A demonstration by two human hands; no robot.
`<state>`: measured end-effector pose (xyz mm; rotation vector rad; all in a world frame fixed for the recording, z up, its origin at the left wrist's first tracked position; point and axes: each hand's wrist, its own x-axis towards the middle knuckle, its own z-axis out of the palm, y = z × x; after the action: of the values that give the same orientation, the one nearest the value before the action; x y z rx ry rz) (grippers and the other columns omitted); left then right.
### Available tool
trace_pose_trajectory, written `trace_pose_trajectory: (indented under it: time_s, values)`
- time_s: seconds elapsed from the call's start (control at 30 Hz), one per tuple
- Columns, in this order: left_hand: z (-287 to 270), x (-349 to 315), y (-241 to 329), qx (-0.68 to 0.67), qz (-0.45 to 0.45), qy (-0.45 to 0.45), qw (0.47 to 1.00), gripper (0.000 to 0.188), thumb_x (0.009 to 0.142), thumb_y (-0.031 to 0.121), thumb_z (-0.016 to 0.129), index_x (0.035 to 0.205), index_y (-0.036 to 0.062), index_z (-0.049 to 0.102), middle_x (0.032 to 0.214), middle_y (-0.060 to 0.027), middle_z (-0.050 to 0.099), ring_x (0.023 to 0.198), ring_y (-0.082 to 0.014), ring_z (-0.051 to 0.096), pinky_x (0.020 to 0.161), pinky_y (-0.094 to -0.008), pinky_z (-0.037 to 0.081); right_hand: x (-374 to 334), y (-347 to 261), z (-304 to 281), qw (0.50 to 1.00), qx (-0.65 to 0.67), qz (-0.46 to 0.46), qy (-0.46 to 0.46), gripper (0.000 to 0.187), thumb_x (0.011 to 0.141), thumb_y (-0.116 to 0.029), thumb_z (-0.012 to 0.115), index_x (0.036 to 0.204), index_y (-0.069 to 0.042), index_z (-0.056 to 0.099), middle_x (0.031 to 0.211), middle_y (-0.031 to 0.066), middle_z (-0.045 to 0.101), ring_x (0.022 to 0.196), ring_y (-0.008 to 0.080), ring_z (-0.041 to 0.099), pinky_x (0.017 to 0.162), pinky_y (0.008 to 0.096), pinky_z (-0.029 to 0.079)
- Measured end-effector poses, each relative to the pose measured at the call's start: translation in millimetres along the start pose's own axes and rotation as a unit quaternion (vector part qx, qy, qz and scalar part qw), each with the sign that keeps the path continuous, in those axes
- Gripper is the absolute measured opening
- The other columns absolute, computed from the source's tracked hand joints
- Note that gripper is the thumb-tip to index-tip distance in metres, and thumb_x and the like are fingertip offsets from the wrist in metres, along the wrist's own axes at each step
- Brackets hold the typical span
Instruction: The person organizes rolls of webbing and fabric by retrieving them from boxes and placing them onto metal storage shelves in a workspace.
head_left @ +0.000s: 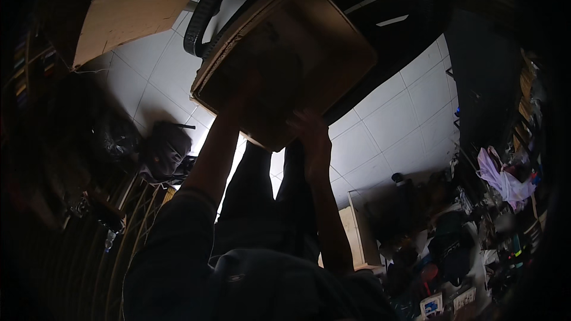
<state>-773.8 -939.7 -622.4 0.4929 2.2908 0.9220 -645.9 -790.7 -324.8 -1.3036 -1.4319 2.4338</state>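
Note:
An open cardboard box sits tilted in front of me, its inside mostly in deep shadow. Into it reaches my left hand, beside a dark rounded shape too dim to name. Shadow hides the left fingers and whatever they may touch. At the box's near right side is my right hand, its fingers stretched out and apart against the cardboard. Beneath and behind the box stands a black chair with a slatted part and a curved armrest.
Another large cardboard piece stands at the far left. A dark backpack and a black plastic bag lie on the white tiled floor at left. Crowded clutter fills the right, with a lilac cloth and a pale wooden box.

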Motion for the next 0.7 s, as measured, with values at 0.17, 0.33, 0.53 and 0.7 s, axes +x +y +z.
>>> trace_pose_trajectory:
  time_s: [0.17,0.33,0.53,0.7]
  values:
    - [3.2,23.7,-26.6,0.017,0.034,-0.012,0.999,0.055,0.081,0.026,0.063,0.127,0.0005,0.046,0.115,-0.0230,0.056,0.106,-0.0368,0.055,0.093,-0.0426,0.043,-3.6,22.0,-9.3,0.996,-0.043,0.044,0.067,0.063,0.095,-0.051,0.030,0.132,-0.001,0.039,0.124,0.0171,0.049,0.112,0.0268,0.053,0.095,0.0397,0.042]
    - [16.6,41.4,-10.3,0.011,0.073,-0.037,0.997,0.056,0.080,0.026,0.065,0.126,0.0004,0.046,0.115,-0.0224,0.056,0.107,-0.0354,0.055,0.093,-0.0414,0.043,-3.9,50.3,-27.5,0.995,0.023,0.047,0.091,0.054,0.096,-0.043,0.038,0.129,0.000,0.043,0.122,0.0143,0.051,0.110,0.0229,0.052,0.089,0.0354,0.044]
    - [20.1,48.0,0.5,0.002,0.106,-0.041,0.994,0.058,0.079,0.026,0.067,0.126,0.0004,0.046,0.116,-0.0216,0.057,0.108,-0.0338,0.055,0.093,-0.0401,0.043,-2.9,66.7,-32.0,0.995,-0.014,0.038,0.086,0.049,0.098,-0.040,0.035,0.127,-0.002,0.047,0.119,0.0095,0.054,0.103,0.0189,0.053,0.082,0.0318,0.043]
    - [8.1,31.8,13.2,-0.011,0.130,-0.025,0.991,0.059,0.078,0.026,0.069,0.126,0.0003,0.046,0.116,-0.0210,0.057,0.108,-0.0325,0.055,0.093,-0.0389,0.043,-8.2,63.8,-29.5,0.994,0.040,0.002,0.099,0.050,0.098,-0.040,0.033,0.127,-0.001,0.046,0.124,0.0122,0.052,0.104,0.0205,0.055,0.086,0.0343,0.044]
